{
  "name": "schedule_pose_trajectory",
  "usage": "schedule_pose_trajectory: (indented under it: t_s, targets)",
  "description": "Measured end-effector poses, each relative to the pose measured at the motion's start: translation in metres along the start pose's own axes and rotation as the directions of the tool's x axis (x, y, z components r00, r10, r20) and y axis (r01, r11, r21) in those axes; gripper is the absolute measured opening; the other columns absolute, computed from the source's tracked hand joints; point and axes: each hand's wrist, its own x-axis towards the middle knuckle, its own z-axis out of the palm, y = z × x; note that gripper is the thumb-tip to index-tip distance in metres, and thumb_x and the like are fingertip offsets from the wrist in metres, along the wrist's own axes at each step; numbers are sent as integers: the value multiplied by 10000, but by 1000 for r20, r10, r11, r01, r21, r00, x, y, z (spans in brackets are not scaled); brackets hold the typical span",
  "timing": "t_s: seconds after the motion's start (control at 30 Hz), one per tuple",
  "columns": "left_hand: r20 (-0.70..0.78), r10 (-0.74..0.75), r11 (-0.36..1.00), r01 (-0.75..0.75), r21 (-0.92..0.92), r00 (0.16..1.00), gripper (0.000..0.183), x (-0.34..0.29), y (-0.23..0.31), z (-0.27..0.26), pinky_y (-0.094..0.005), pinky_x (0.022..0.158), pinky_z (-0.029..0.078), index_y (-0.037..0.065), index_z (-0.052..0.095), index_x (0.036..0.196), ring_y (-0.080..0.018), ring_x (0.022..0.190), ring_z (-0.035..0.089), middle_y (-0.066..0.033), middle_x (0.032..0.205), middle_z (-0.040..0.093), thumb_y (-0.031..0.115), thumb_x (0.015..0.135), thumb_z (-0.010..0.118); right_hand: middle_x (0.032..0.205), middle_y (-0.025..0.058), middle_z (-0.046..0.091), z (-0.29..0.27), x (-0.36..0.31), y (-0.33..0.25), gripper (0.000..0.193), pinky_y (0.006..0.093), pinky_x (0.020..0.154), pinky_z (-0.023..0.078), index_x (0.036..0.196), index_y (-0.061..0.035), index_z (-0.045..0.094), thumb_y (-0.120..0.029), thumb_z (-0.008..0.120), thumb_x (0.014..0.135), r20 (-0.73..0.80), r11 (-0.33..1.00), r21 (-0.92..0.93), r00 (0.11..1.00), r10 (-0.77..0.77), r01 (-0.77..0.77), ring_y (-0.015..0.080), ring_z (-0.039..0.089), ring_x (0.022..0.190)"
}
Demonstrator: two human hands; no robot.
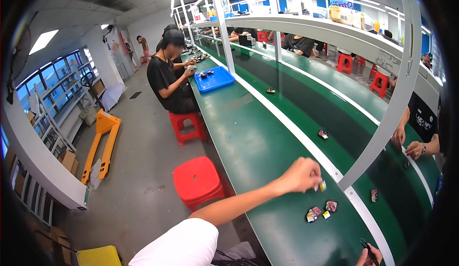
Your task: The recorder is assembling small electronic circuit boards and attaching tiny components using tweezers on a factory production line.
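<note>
My left hand (pixel 300 176) reaches out over the green worktop, its fingers pinched on a small yellow-and-white piece (pixel 322 186). Below it on the worktop lie two small dark, rounded units with reddish and silvery insides: one unit (pixel 313 214) on the left, another unit (pixel 331 206) on the right. Beside them rests a loose yellow-and-white square piece (pixel 326 215). At the lower right edge, my right hand (pixel 374 256) is closed around black tweezers (pixel 367 248), whose tips point away from me. Part of this hand is cut off by the picture's edge.
A dark green conveyor belt (pixel 306 106) beyond a white rail carries several similar units. White posts (pixel 382 98) hold a shelf (pixel 287 23) with bottles. A co-worker (pixel 167 75) sits by a blue tray (pixel 213 79). A red stool (pixel 197 177) and orange pallet jack (pixel 103 137) stand left.
</note>
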Motion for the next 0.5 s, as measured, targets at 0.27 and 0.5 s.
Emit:
schedule_pose_trajectory:
  t_s: [0.27, 0.5]
  targets:
    - [544, 169, 863, 143, -484, 822, 113, -37, 52, 124, -254, 411, 447, -33, 642, 964, -95, 489, 583, -99, 766, 696, 74, 941, 671, 983, 105, 714, -38, -4, 56, 165, 167, 569, 438, 1023, -11, 642, 21, 710, 877, -76, 979, 25, 976, 204, -203, 106, 660, 781]
    - [451, -8, 889, 213, -405, 893, 174, -38, 58, 161, -218, 419, 454, 10, 699, 1056, -61, 507, 604, -43, 766, 733, 150, 952, 705, 891, 126, 712, -20, 14, 13, 189, 194, 557, 486, 974, 11, 595, 45, 731, 848, 20, 861, 283, 900, 435, -423, 94, 641, 686]
